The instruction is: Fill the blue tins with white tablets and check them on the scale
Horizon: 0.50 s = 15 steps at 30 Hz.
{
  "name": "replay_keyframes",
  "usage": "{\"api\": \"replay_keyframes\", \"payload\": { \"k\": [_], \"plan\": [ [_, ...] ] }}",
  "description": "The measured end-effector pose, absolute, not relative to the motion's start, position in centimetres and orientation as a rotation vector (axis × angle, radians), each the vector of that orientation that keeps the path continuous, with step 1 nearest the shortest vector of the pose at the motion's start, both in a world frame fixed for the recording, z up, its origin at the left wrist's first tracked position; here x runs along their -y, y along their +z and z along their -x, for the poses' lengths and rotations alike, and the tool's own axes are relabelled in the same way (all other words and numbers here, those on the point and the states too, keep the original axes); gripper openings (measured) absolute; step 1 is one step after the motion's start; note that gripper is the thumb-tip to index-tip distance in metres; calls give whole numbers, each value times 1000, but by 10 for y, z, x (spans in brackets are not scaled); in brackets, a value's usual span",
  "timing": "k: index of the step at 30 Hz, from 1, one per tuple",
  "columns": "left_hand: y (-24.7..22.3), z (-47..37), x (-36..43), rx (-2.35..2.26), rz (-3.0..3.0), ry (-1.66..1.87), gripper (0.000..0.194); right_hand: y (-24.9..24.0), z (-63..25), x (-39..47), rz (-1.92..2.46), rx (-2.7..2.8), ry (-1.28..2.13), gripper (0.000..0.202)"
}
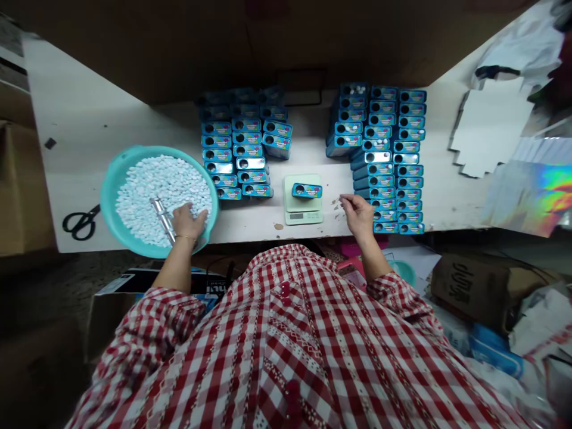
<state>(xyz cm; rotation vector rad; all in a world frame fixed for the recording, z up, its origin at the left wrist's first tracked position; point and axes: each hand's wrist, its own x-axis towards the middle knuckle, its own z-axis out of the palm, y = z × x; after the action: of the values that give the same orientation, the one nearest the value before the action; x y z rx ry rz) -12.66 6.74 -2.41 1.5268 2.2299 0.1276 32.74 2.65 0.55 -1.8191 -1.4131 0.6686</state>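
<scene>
My left hand [189, 221] reaches into a turquoise basin [108, 193] full of small whitish candies [147, 179]. Its thumb stands apart from the fingers, whose tips touch the candies. A shiny metal tube-like tool [163, 220] lies on the candies beside that hand. My right hand [358, 214] is just above the table, right of a pale green kitchen scale [304, 205]. Its fingertips are pinched together, and anything between them is too small to make out. One blue tin [307, 190] with a round dark opening rests on the scale, touched by neither hand.
Rows of blue tins [246, 138] stand left of the scale, and more blue tins [381, 132] stand to its right, some showing white candies. Black scissors [81, 224] lie left of the basin. A large brown box [214, 47] overhangs the back. White cut cardboard [489, 128] lies at right.
</scene>
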Motion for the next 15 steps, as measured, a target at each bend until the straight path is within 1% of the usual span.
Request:
{"api": "replay_keyframes", "payload": {
  "k": [3, 8, 10, 12, 15],
  "plan": [
    [-28, 128, -68, -2245, -1525, 94, 26, 2, -325, -24, 1852, 1407, 694, 21],
    [-25, 125, -72, -2126, -1547, 173, 10, 8, -308, -28, 1812, 1467, 720, 21],
    [-22, 128, -71, -2136, -1350, 351, 7, 11, -305, -29, 1804, 1476, 710, 21],
    [-17, 133, -70, -2076, -967, 648, 9, 12, -304, -31, 1810, 1486, 694, 22],
    [-7, 141, -69, -1724, -464, 1031, 18, 12, -302, -37, 1799, 1548, 658, 25]
  ]
}}
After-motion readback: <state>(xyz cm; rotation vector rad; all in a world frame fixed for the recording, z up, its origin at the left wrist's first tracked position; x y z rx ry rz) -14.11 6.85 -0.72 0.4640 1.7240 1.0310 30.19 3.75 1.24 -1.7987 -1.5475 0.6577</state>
